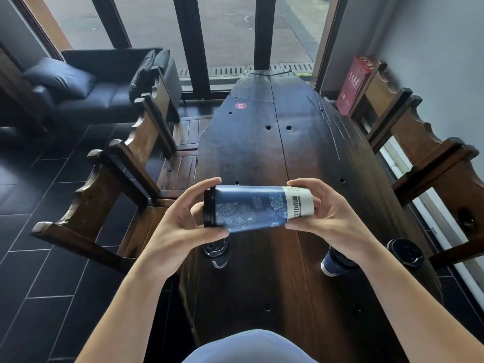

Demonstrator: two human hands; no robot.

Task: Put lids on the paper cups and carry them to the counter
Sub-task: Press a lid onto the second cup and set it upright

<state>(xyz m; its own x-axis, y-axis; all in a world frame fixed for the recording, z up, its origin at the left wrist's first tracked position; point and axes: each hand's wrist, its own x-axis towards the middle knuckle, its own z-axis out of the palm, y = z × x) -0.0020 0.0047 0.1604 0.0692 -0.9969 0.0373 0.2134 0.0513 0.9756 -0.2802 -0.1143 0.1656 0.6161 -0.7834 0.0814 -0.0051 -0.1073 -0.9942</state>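
Now the cup [251, 209] lies sideways above the desk [264, 153], lid [209, 207] at 9 o'clock. Left hand [180, 226] grips the lid end, right hand [327, 218] the bottom. Press all round the rim, then stand it up.

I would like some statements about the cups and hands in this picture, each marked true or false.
1. The blue cup is held sideways. True.
2. Only the left hand holds it. False: the right hand grips its base end too.
3. Its black lid is on, towards the left hand. True.
4. The table carries no other cups. False: three lidded cups stand below the hands.
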